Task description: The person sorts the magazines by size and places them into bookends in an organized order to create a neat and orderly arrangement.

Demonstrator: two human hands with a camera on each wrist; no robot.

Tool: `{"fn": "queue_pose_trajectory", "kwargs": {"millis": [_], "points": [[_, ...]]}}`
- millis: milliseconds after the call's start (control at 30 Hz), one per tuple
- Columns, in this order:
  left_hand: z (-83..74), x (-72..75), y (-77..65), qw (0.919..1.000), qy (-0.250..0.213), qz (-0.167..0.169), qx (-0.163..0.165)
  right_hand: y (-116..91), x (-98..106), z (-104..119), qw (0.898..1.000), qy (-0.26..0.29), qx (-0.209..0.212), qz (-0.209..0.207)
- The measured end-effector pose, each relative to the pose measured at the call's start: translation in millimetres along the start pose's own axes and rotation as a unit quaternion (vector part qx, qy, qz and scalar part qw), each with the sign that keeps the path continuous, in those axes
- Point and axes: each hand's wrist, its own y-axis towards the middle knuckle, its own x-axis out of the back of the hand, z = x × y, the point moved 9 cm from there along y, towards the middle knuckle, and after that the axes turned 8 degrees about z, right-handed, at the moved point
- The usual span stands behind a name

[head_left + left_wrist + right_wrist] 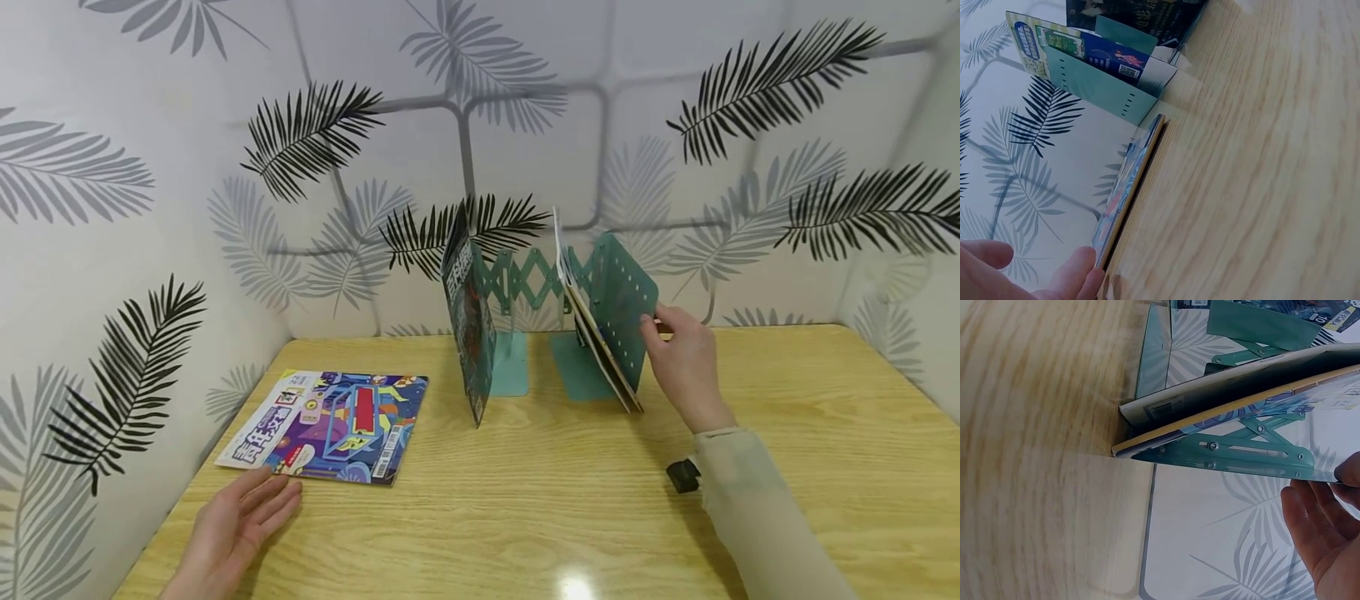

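Note:
A green expandable bookend rack with a scissor-lattice middle stands against the wall. My right hand pinches the outer edge of its right end panel, thumb on one side and fingers on the other. Two thin magazines or books lean just inside that panel. A dark-covered magazine stands upright at the rack's left end. My left hand, fingers extended, is at the near edge of a colourful magazine lying flat; in the left wrist view its fingertips meet or nearly meet that edge.
The wood-grain table runs back to a wall printed with feather-like leaves. Another wall stands along the table's left side. A black object sits by the right wrist.

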Motion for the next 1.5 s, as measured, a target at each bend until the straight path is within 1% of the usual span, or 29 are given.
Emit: {"fn": "queue_pose_trajectory", "kwargs": {"millis": [133,333,400,500,600,700,800,900,1100,1233,1367,1500], "points": [[-1.0,-1.2,0.9,0.9999,0.006,0.012,-0.003,-1,1,-1,1.000,-0.002,-0.005,-0.001],[-0.4,-6.3,1.8,0.9992,0.018,0.035,0.004,-2,2,-1,1.000,-0.002,-0.005,-0.002],[-0.9,-9.0,2.7,0.9990,0.006,0.043,0.005,-2,2,-1,1.000,-0.003,-0.006,-0.003],[-1.4,-11.9,3.7,0.9984,-0.026,0.050,0.007,-2,2,-1,1.000,-0.003,-0.009,-0.002],[-0.6,-14.5,4.4,0.9963,-0.065,0.055,0.014,-2,2,-2,1.000,-0.004,-0.011,-0.002],[-0.2,-17.2,5.5,0.9937,-0.092,0.059,0.024,-2,1,-3,1.000,-0.003,-0.011,-0.001],[-0.8,-19.3,7.7,0.9916,-0.111,0.059,0.031,-2,1,-3,1.000,-0.004,-0.009,-0.001],[-1.2,-19.1,9.9,0.9906,-0.122,0.051,0.036,-2,1,-4,1.000,-0.008,-0.008,-0.002],[-0.6,-13.9,13.3,0.9921,-0.115,0.034,0.038,-1,-1,-6,1.000,-0.007,-0.012,0.001],[0.0,-10.6,14.6,0.9942,-0.098,0.028,0.035,-1,-1,-5,1.000,-0.007,-0.011,0.002],[-3.4,-12.8,16.1,0.9961,-0.072,0.046,0.020,0,-1,-4,1.000,-0.003,-0.010,0.000],[-7.7,-17.0,17.9,0.9957,-0.063,0.067,0.002,-1,-2,-3,1.000,-0.001,-0.007,-0.001]]}}
